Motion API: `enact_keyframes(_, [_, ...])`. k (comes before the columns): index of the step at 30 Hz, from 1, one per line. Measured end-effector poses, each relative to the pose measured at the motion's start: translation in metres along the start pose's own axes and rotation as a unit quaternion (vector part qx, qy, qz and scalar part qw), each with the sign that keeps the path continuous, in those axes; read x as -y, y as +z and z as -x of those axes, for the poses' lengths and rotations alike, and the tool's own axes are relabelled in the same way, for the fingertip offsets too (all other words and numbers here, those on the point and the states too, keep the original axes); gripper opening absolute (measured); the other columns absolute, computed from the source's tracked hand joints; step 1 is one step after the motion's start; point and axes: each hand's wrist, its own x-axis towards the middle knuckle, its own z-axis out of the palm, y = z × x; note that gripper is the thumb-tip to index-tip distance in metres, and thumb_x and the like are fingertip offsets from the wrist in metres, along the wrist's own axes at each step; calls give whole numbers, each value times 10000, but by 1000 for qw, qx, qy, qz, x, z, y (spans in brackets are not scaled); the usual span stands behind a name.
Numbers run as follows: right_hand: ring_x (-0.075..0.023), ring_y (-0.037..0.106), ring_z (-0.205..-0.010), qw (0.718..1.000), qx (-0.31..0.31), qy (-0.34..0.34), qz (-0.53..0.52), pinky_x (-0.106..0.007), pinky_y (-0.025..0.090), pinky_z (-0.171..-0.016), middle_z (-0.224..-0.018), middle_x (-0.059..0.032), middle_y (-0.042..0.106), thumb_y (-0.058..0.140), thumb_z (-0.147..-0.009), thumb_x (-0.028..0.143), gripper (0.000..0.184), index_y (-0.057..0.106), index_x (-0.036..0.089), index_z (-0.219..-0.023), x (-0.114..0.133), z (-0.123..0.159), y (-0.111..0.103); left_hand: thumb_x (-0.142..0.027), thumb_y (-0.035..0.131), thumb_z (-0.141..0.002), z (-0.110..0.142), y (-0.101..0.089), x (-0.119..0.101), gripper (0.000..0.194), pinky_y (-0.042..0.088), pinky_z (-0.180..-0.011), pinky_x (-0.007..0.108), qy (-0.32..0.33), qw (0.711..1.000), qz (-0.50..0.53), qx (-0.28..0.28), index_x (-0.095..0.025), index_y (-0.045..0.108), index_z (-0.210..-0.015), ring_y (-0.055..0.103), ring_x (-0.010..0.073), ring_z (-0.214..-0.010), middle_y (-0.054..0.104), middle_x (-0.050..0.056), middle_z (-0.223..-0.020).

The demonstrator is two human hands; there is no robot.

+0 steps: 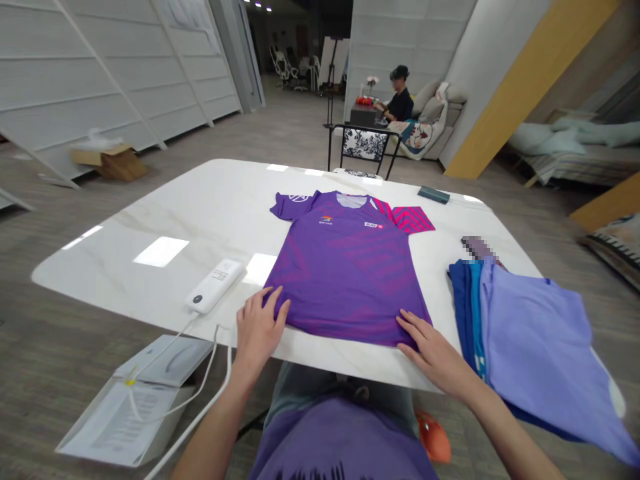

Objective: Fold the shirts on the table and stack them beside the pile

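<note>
A purple short-sleeved T-shirt [350,273] lies spread flat, front up, with its collar away from me and its hem near the table's front edge. One sleeve is pink-striped, and small logos sit on the chest. At the hem's left corner, my left hand [261,327] rests with fingertips touching the fabric and thumb held apart. My right hand [427,347] lies at the right hem corner, fingers stretched out over the cloth. Both hands are open.
The white marble-look table [165,207] carries a white device [216,285] with cables at left. A pile of blue and lavender clothes [535,333] hangs over the right edge. A dark case [433,195] lies at the back right. Beyond stands a chair [364,145]; a person [401,97] sits farther off.
</note>
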Motion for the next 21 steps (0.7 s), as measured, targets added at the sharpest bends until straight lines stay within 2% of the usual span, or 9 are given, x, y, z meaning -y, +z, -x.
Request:
enact_keyframes(2, [-332,616,-1568,1000,3,8,7,-650,534,-1336,-1716,-2,587,564,-1093,690,519,649,557,-1588,9,-3,-12,-547,500,-1134,11,-11,3,574,502,-1157,635,-75,996,-31,-33,-182,655,-1549,607,425,-1375,649,220,-1521])
enact_keyframes(4, [-351,702,-1455,1000,7,1,20,-662,593,-1255,-1583,-35,701,559,-1087,708,457,731,538,-1474,28,-21,-29,-557,561,-1089,17,-20,7,581,509,-1123,647,-123,991,-45,-27,-117,674,-1451,615,452,-1321,661,247,-1448])
enact_keyframes(7, [-340,767,-1329,999,25,-38,16,-614,636,-1172,-1470,-63,765,529,-1105,715,479,743,456,-1447,74,-80,-49,-502,581,-1063,18,-25,15,402,525,-1094,596,-121,993,14,10,-161,706,-1237,674,416,-1235,727,196,-1306])
enact_keyframes(10, [-289,800,-1231,995,53,-87,-13,-501,651,-1115,-1411,-55,797,549,-1121,680,474,728,379,-1440,125,-173,-48,-480,582,-1051,17,-28,20,253,563,-952,435,-148,970,191,36,-235,641,-1041,748,292,-969,766,73,-1006])
enact_keyframes(13, [-253,795,-1211,989,91,-116,-29,-393,627,-1081,-1360,-47,820,586,-1131,586,394,757,315,-1361,170,-293,-28,-520,619,-1021,17,-32,23,265,511,-738,319,-195,920,339,27,-260,585,-1056,709,212,-733,704,-23,-811])
enact_keyframes(15, [-254,784,-1219,989,104,-102,-13,-361,600,-1078,-1326,-58,830,586,-1142,555,368,776,274,-1284,197,-377,-14,-514,640,-1008,18,-33,28,309,452,-674,301,-214,915,341,13,-264,611,-1187,691,208,-682,669,-57,-749])
enact_keyframes(17, [-284,766,-1256,994,95,-57,11,-373,577,-1090,-1325,-88,826,559,-1153,579,413,779,246,-1259,223,-454,-2,-509,638,-1013,19,-32,34,302,404,-649,305,-225,926,303,37,-282,673,-1209,690,216,-657,646,-65,-692])
enact_keyframes(19, [-322,741,-1307,997,75,-3,27,-406,563,-1106,-1373,-141,803,511,-1160,631,511,772,211,-1288,246,-516,6,-523,621,-1030,20,-31,40,253,424,-677,326,-215,936,268,71,-303,739,-1063,724,233,-702,691,-36,-725])
enact_keyframes(21, [-355,708,-1360,997,58,29,36,-446,549,-1130,-1464,-212,748,471,-1164,653,604,750,152,-1354,267,-561,15,-539,604,-1039,22,-29,45,290,496,-757,374,-195,947,245,70,-305,744,-938,762,263,-803,770,2,-880])
